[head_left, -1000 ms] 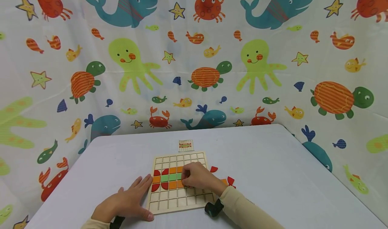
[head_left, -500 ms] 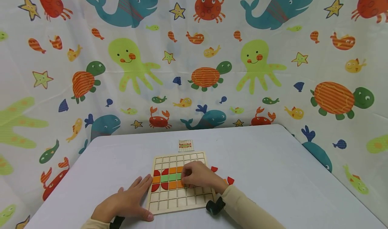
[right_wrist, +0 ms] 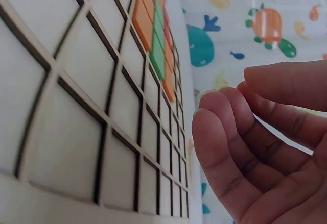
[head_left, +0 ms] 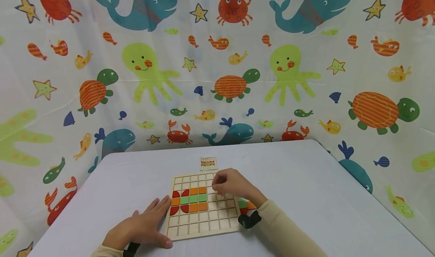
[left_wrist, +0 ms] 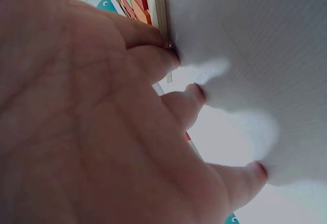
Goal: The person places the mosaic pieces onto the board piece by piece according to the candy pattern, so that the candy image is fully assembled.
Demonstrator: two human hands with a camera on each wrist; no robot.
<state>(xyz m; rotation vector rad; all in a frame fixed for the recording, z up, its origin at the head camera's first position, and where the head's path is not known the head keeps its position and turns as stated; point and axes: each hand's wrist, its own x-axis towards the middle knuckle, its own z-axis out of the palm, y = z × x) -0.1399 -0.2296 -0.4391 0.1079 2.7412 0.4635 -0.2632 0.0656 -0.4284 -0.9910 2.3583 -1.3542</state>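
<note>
A wooden grid board [head_left: 204, 226] lies on the white table. Green tiles [head_left: 193, 199] form a row on its left half, with orange tiles [head_left: 193, 207] above and below and red quarter-round tiles [head_left: 174, 210] at the left. My left hand [head_left: 146, 226] lies flat with spread fingers, touching the board's left edge; the left wrist view shows its fingertips [left_wrist: 196, 94] against board and table. Over the upper right part of the board hovers my right hand [head_left: 236, 183]. Its fingers [right_wrist: 209, 137] are loosely bent and hold nothing, the thumb apart from them.
Beside the board's right edge lie loose tiles, among them a green one [head_left: 242, 204] and an orange one [head_left: 250, 205], partly hidden by my right arm. A small pattern card [head_left: 208, 163] lies behind the board. A printed sea-animal curtain [head_left: 234, 121] hangs beyond the table.
My right hand has lifted off the end of the green row and moved right and away from me. It now hides some loose red pieces. The left hand has stayed still.
</note>
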